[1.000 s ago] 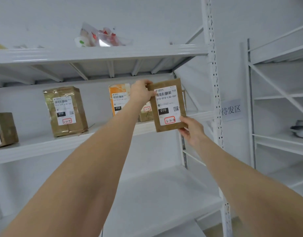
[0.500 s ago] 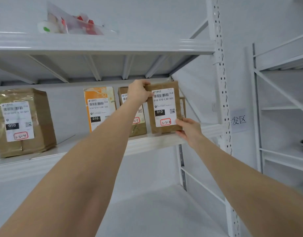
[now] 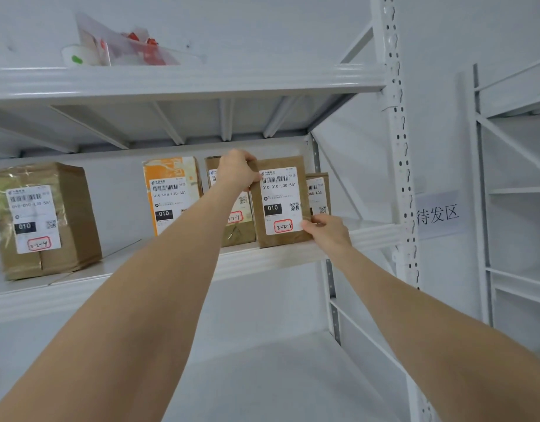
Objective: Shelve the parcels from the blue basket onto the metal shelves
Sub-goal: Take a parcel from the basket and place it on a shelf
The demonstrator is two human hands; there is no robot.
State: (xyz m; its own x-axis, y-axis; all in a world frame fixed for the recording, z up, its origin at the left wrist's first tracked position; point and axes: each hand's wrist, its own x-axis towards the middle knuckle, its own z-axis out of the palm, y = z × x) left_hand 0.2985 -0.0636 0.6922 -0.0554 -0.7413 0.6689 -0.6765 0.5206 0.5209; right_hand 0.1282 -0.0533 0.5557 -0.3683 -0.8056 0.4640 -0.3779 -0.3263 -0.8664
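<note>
Both arms reach up and forward: the left hand [image 3: 236, 172] grips the top left corner of the flat brown paper parcel [image 3: 280, 202], and the right hand [image 3: 326, 231] pinches its lower right corner. The parcel stands upright on the white metal shelf [image 3: 262, 260], long axis vertical, its white label facing the camera. Five parcels stand on this shelf, the held one included.
</note>
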